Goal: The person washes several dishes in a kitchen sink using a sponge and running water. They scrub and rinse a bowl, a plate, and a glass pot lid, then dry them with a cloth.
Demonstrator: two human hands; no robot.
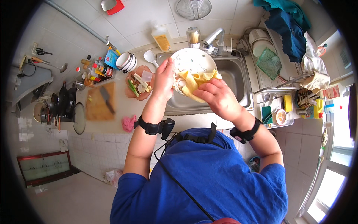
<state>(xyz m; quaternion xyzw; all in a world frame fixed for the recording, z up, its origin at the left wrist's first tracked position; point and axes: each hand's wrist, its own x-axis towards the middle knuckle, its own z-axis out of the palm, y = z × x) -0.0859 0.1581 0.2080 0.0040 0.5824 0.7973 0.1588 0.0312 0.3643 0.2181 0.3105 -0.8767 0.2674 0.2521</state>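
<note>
My left hand (164, 81) grips the left edge of a white plate (193, 59) with a small leaf pattern, tilted above the stainless steel sink (234, 77). In my right hand (217, 96) is a yellow cloth (193, 84), bunched up and pressed against the plate's near side. Part of the plate lies behind the cloth and my fingers. Behind the plate stands the faucet (215, 36), with no water seen running. A white spoon (150, 57) rests at the sink's left rim.
To the left are a pinkish dish (130, 92) of scallion and garlic, stacked bowls (125, 63), a cutting board (93, 109) with a kitchen knife (106, 98), and a pink cloth (128, 123). A dish rack (263, 81) and a utensil tray (289, 121) flank the sink's right.
</note>
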